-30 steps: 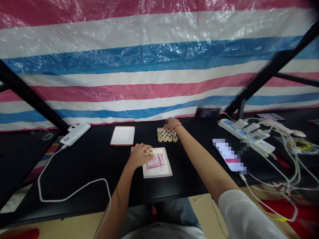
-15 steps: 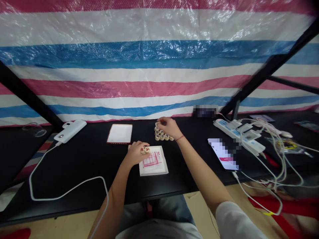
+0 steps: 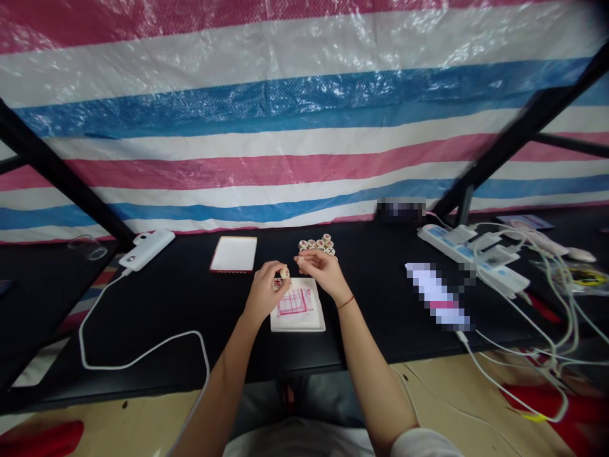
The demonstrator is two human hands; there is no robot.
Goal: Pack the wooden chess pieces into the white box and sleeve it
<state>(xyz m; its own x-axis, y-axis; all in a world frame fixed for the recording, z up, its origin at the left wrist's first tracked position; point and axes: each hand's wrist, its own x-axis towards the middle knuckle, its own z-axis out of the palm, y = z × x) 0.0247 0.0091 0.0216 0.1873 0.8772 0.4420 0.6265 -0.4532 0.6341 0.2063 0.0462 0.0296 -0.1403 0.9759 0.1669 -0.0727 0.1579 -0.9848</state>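
My left hand (image 3: 267, 291) is closed over the left edge of a white box (image 3: 299, 325) that has a pink grid drawing inside. Between its thumb and forefinger it grips a round xiangqi piece (image 3: 285, 273) with a character on its face. A second xiangqi piece (image 3: 276, 284) shows just below, by the fingers. Above the box's top right corner hovers my right hand (image 3: 325, 274), its fingertips pinched together; I cannot make out what is between them. Just beyond it several xiangqi pieces (image 3: 320, 244) stand in close rows on the black table, partly hidden by the hand.
A white box lid (image 3: 234, 254) lies at the back left. Farther left is a white charging device (image 3: 148, 249) with a long cable. On the right are a lit phone (image 3: 436, 297), a power strip (image 3: 476, 259) and tangled white cables. A striped plastic sheet (image 3: 285, 171) hangs behind.
My right hand has come from the far rows of pieces toward my left hand. The left hand now holds one piece raised at its fingertips. The whole view has shifted slightly.
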